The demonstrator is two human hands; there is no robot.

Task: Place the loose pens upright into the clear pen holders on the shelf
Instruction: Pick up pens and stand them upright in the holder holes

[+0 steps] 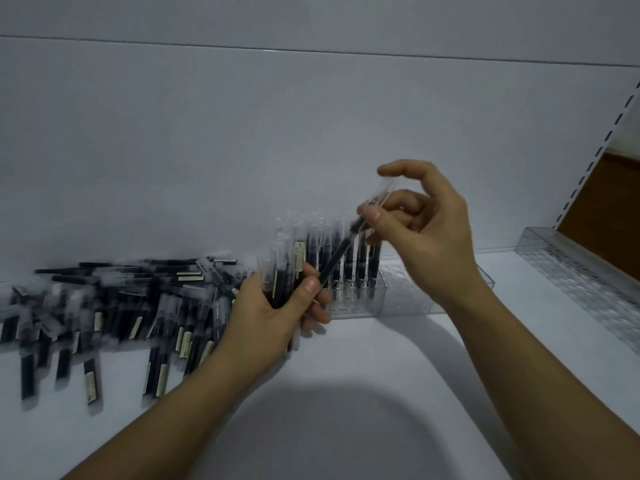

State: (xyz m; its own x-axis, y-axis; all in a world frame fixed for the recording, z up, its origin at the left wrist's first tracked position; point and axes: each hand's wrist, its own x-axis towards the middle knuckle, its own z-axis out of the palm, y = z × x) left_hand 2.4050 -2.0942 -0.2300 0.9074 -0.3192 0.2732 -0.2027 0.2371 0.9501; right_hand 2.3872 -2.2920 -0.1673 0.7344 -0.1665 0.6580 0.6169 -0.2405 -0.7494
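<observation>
My left hand (273,317) grips a bundle of dark pens with clear caps (284,268), held upright above the white shelf. My right hand (419,230) pinches the capped end of one pen (341,254), which slants down to the bundle. Behind both hands a clear pen holder (408,299) stands against the back wall. Several pens (349,261) stand upright in its left part. A large heap of loose pens (114,306) lies on the shelf at the left.
A clear textured tray (581,271) runs along the shelf's right side. A slotted shelf upright (609,133) rises at the far right. The white shelf surface (346,375) spreads in front of the holder.
</observation>
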